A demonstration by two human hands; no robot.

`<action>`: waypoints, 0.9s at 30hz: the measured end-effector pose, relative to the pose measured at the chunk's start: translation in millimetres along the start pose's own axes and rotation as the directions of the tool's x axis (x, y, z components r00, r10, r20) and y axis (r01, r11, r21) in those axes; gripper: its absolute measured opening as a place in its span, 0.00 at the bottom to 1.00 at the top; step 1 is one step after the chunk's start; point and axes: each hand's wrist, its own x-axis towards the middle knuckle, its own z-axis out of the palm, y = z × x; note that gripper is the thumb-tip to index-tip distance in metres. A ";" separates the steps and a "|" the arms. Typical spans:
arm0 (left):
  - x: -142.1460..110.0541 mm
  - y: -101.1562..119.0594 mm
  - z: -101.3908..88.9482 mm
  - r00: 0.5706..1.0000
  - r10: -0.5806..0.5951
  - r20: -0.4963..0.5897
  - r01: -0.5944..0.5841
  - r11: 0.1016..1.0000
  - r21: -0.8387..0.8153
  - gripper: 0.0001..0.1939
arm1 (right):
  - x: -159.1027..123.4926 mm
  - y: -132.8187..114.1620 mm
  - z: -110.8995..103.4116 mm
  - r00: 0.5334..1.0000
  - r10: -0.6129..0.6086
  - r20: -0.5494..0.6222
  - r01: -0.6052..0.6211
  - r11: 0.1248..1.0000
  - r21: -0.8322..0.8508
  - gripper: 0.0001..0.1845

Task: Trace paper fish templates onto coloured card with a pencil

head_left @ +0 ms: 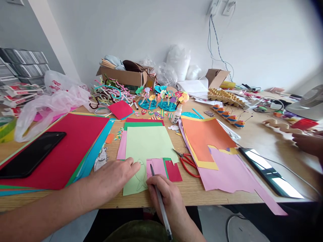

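A light green sheet of paper (147, 141) lies before me with a fish outline (140, 174) drawn on its lower part. My left hand (117, 173) rests on the sheet's left side beside the outline, fingers lying on the paper. Gripped in my right hand (166, 195) is a pen (159, 198), its tip at a small pink paper piece (155, 168) that has a thin curved line on it. Red and green paper (174, 172) shows beneath, to the right. Scissors with red handles (188, 164) lie right of the sheet.
Red sheets (83, 134) bear a black phone (32, 153) at left. Orange paper (202, 134) and pink paper (227, 173) lie right, near another phone (270, 171). A glue bottle (177, 114) stands behind. Another person's hand (308, 144) is at far right.
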 end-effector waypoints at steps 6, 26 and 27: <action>-0.7 12.3 5.7 0.996 -0.054 0.064 0.053 0.998 0.013 0.13 | 2.0 -3.2 -2.6 1.000 0.001 0.004 -0.001 1.000 0.019 0.10; -17.3 -31.5 9.8 0.978 0.197 -0.071 -0.210 0.912 -0.353 0.17 | -0.1 0.1 -0.4 1.000 -0.002 0.000 0.002 1.000 0.027 0.10; -18.1 -33.1 11.4 0.969 0.231 -0.082 -0.245 0.909 -0.336 0.18 | -0.2 0.3 -0.2 1.000 -0.001 -0.002 0.001 1.000 0.029 0.10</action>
